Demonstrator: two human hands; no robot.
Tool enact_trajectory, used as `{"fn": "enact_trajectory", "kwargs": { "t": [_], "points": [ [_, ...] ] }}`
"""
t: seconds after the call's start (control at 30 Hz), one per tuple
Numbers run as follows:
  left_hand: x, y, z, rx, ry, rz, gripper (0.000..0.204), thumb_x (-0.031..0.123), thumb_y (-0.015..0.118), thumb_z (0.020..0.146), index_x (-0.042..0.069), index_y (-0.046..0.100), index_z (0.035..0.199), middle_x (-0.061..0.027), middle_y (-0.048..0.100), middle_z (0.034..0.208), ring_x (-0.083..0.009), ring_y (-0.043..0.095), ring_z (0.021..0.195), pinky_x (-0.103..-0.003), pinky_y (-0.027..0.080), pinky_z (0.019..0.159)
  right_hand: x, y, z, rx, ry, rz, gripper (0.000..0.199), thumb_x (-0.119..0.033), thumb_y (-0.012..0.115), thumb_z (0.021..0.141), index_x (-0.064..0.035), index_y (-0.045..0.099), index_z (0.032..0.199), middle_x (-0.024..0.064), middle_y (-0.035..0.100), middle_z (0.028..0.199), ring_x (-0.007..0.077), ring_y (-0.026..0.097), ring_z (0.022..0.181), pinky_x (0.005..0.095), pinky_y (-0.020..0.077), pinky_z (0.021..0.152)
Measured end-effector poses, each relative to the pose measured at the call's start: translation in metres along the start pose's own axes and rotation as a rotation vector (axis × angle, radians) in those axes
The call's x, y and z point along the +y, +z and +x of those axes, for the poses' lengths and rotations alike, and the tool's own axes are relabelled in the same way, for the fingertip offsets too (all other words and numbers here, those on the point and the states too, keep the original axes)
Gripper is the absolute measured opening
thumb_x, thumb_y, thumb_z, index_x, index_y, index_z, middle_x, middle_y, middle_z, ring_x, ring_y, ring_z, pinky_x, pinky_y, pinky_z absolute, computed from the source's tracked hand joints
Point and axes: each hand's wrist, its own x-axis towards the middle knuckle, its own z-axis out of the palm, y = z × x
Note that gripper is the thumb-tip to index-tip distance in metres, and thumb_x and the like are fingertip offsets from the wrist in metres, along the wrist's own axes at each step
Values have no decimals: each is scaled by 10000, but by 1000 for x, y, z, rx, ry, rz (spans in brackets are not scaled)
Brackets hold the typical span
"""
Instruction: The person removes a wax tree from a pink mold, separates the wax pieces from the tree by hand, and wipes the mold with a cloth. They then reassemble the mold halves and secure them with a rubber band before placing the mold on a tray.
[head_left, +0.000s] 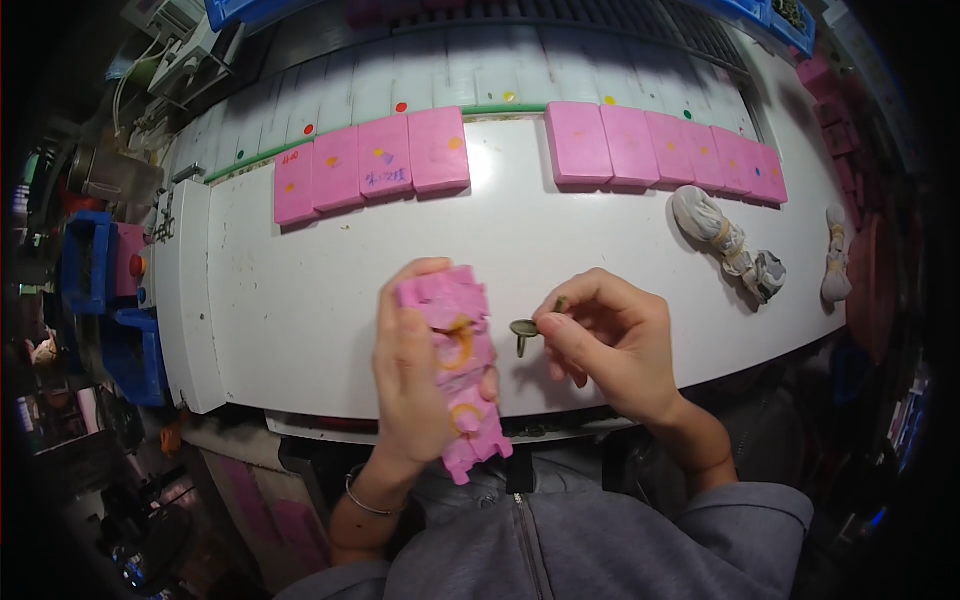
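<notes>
My left hand (402, 385) is wrapped round a pink mould piece (462, 375), tilted upright over the near edge of the table. Its face has notched edges and yellow-brown, ring-shaped marks. To its right, my right hand (625, 350) pinches a small dark metal casting (523, 328) between thumb and forefinger. The casting shows a round flat disc with a thin stem or loop below it; part of it is hidden by the fingers. A gap separates the casting from the mould piece.
Several pink mould blocks (437, 150) stand in a left group, and several more pink blocks (580, 145) in a right group, along the far green strip (510, 111). A tied cloth bundle (728, 240) lies at right. Blue bins (132, 350) and a red button (137, 266) are at left.
</notes>
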Motion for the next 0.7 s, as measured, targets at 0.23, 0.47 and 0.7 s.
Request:
{"fn": "enact_trajectory", "kwargs": {
  "t": [0.23, 0.47, 0.7],
  "points": [
    [3, -26, -18, -191, 44, 6, 609, 455, 595, 868, -51, 541, 1205, -116, 590, 950, -131, 585, 667, -232, 463, 594, -15, 8, -26, 82, -295, -226, 103, 73, 665, 783, 61, 627, 878, 110, 640, 759, 116, 622, 605, 215, 488, 508],
    [22, 4, -24, -47, 575, 490, 363, -55, 759, 620, -19, 676, 971, -118, 642, 856, -198, 628, 719, -261, 507, 603, -15, 15, -28, 44, -591, -517, 197, 41, 716, 725, 38, 659, 914, 120, 654, 761, 198, 641, 598, 246, 490, 507],
    [19, 4, -27, -36, 599, 508, 380, -68, 762, 603, -37, 669, 970, -115, 646, 796, -195, 610, 697, -266, 491, 588, -16, 12, -40, 47, -490, -471, 230, 44, 704, 730, 43, 645, 952, 136, 666, 854, 222, 659, 661, 255, 518, 541]
  ]
}}
